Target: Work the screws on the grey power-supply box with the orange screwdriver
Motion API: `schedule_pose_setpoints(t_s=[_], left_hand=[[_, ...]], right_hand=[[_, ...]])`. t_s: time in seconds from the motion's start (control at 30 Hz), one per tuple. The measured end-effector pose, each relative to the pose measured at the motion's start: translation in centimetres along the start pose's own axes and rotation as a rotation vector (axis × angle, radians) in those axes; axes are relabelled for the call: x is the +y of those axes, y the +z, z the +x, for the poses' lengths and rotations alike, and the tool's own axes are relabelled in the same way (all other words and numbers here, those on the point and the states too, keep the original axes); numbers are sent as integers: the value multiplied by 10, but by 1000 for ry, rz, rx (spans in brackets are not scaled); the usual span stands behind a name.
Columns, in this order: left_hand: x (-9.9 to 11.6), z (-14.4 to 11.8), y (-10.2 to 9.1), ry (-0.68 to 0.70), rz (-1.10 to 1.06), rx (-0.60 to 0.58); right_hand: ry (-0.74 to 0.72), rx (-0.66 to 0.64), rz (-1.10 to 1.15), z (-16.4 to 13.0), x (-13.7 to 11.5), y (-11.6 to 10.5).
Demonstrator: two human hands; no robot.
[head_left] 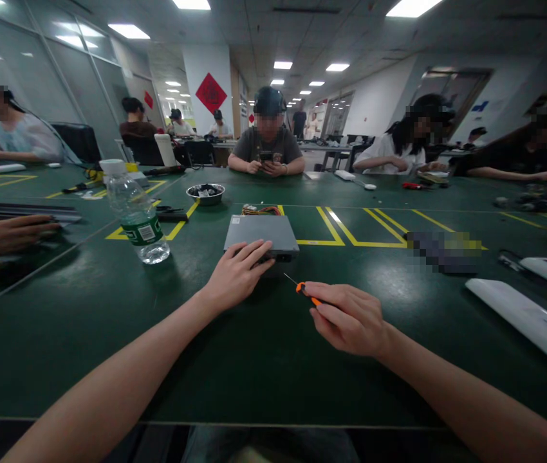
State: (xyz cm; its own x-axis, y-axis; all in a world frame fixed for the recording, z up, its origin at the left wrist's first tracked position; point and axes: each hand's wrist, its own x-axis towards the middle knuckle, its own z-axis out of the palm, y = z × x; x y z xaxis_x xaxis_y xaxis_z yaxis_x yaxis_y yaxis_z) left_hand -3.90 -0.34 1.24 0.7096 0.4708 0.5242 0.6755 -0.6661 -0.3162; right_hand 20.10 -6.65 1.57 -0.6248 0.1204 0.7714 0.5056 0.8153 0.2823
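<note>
Big green bench (109, 308) with yellow tape lines, a flat grey metal box (260, 233) sitting mid-bench. Left hand (235, 273) lies spread flat on its near edge — holding nothing. Water bottle (134, 212) off to the left. Right hand (348, 318) is wrapped around a small orange screwdriver (305, 292), tip pointing at the box — not touching.
</note>
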Motion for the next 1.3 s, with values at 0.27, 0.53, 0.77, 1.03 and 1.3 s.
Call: schedule_pose_setpoints(t_s=[0.27,0.53,0.77,1.03,1.3], left_hand=[[1,-2,2,-5,-71,-2],[10,-2,2,-54,-145,-1],[13,-2,3,-69,-156,1],[19,1,8,-129,-153,31],[28,4,11,-189,-108,28]], right_hand=[[46,42,-67,-4,13,-10],[74,61,-134,-4,15,-12],[92,65,-112,-5,17,-9],[42,-60,-225,-1,2,-6],[-66,-157,-216,7,-25,1]])
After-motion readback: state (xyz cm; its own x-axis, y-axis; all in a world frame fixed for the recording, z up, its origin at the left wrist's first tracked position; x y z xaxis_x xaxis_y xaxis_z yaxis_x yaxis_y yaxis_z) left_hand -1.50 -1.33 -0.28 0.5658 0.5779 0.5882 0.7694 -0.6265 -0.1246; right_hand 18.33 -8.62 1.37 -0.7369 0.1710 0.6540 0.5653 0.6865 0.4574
